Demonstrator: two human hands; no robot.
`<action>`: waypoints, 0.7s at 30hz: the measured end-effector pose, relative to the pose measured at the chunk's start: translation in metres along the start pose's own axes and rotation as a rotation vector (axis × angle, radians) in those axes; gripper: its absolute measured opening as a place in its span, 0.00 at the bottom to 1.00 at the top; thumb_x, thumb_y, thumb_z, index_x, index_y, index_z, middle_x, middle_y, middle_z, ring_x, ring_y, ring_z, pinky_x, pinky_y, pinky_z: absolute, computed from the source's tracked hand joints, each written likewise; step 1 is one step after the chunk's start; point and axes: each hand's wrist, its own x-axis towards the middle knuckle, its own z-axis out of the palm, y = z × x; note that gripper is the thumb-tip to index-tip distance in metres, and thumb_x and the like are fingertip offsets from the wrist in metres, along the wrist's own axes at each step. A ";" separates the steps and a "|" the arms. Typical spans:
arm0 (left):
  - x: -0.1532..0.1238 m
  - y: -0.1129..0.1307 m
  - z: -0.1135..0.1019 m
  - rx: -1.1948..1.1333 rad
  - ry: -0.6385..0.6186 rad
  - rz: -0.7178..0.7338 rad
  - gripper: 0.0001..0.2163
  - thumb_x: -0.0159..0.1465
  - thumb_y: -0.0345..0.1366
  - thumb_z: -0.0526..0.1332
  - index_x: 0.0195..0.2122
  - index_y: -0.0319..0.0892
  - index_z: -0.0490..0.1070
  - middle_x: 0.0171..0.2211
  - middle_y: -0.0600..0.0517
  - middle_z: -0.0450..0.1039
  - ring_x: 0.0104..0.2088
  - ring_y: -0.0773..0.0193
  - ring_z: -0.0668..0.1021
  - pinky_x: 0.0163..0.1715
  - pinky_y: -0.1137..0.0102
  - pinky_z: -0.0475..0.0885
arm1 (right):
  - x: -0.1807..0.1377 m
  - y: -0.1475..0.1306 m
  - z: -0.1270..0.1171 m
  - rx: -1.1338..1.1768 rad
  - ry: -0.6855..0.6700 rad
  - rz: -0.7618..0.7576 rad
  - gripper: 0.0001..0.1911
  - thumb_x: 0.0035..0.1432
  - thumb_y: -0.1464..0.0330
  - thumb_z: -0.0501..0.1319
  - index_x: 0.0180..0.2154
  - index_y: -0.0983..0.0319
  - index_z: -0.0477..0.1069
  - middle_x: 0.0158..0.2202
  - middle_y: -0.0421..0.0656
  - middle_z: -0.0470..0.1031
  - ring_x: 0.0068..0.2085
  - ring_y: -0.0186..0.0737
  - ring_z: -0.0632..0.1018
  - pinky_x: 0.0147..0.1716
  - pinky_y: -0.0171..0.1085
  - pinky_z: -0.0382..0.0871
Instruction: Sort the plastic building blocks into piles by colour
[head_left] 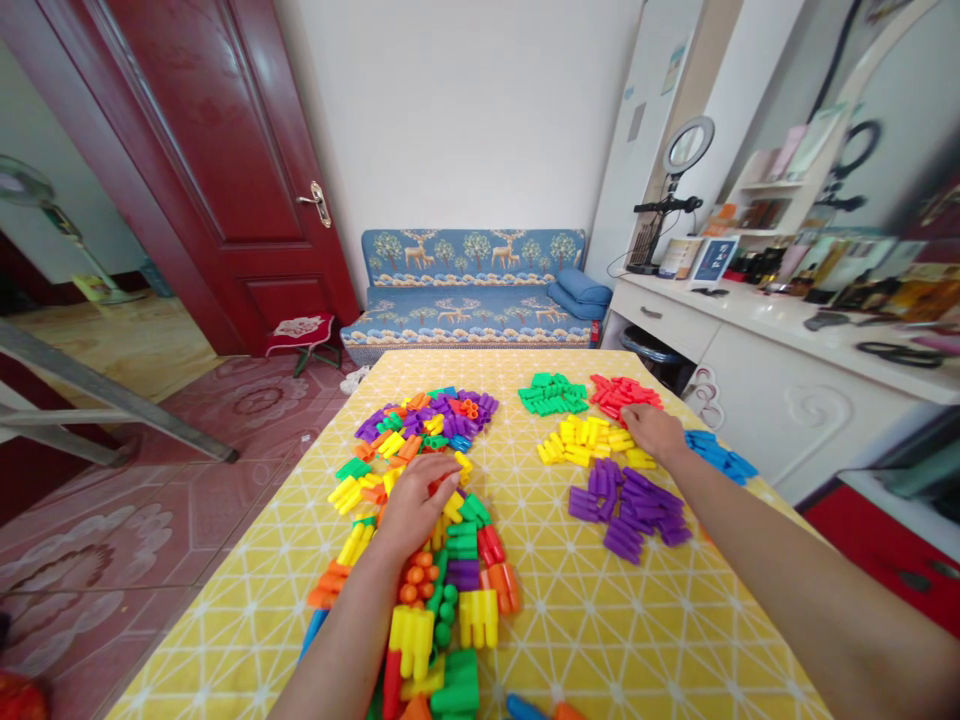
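Note:
A table with a yellow patterned cloth (570, 600) carries a big mixed pile of plastic blocks (427, 520) on its left half. My left hand (416, 500) rests on that pile, fingers curled over the blocks; what they grip is hidden. On the right half lie sorted heaps: green blocks (553, 393), red blocks (619, 392), yellow blocks (581, 438), purple blocks (626, 505) and blue blocks (720, 452). My right hand (654, 430) reaches to the near edge of the red heap, beside the yellow one, fingers bent down onto the blocks.
A blue patterned sofa (472, 290) stands against the far wall beyond the table. A white dresser (787, 350) with a ring light (686, 150) and clutter lines the right side. A dark red door (217, 170) stands open at left, with a metal ladder (97, 400) on the floor.

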 end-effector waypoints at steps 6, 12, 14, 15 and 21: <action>0.001 -0.001 0.001 0.001 -0.005 -0.011 0.13 0.65 0.41 0.56 0.44 0.45 0.78 0.46 0.48 0.78 0.51 0.56 0.74 0.56 0.56 0.67 | -0.004 -0.004 -0.004 -0.082 0.038 -0.015 0.25 0.66 0.64 0.42 0.41 0.66 0.76 0.46 0.56 0.76 0.49 0.50 0.76 0.45 0.44 0.63; 0.000 -0.001 0.001 -0.006 -0.005 -0.012 0.13 0.65 0.41 0.56 0.44 0.45 0.78 0.46 0.48 0.78 0.51 0.56 0.74 0.56 0.56 0.66 | -0.003 -0.009 0.002 -0.121 -0.011 -0.026 0.25 0.66 0.63 0.44 0.38 0.69 0.77 0.42 0.57 0.77 0.46 0.52 0.77 0.44 0.45 0.64; 0.000 -0.001 0.001 -0.010 -0.005 -0.010 0.13 0.65 0.41 0.56 0.44 0.45 0.78 0.46 0.48 0.78 0.52 0.56 0.74 0.56 0.56 0.66 | -0.002 -0.009 0.004 -0.122 -0.020 -0.034 0.24 0.67 0.63 0.44 0.39 0.68 0.76 0.45 0.56 0.76 0.47 0.51 0.77 0.44 0.44 0.64; 0.000 -0.001 0.001 -0.012 -0.004 -0.009 0.13 0.65 0.41 0.56 0.44 0.45 0.78 0.46 0.48 0.78 0.52 0.56 0.74 0.56 0.56 0.66 | -0.001 -0.009 0.005 -0.121 -0.024 -0.042 0.24 0.67 0.63 0.44 0.40 0.68 0.76 0.46 0.56 0.75 0.48 0.50 0.76 0.44 0.44 0.64; 0.000 0.000 0.000 -0.010 -0.007 -0.014 0.13 0.65 0.41 0.56 0.44 0.46 0.78 0.46 0.48 0.78 0.52 0.56 0.74 0.56 0.56 0.67 | 0.001 -0.008 0.007 -0.095 -0.034 -0.081 0.23 0.67 0.63 0.45 0.42 0.66 0.76 0.47 0.54 0.74 0.49 0.50 0.75 0.46 0.46 0.63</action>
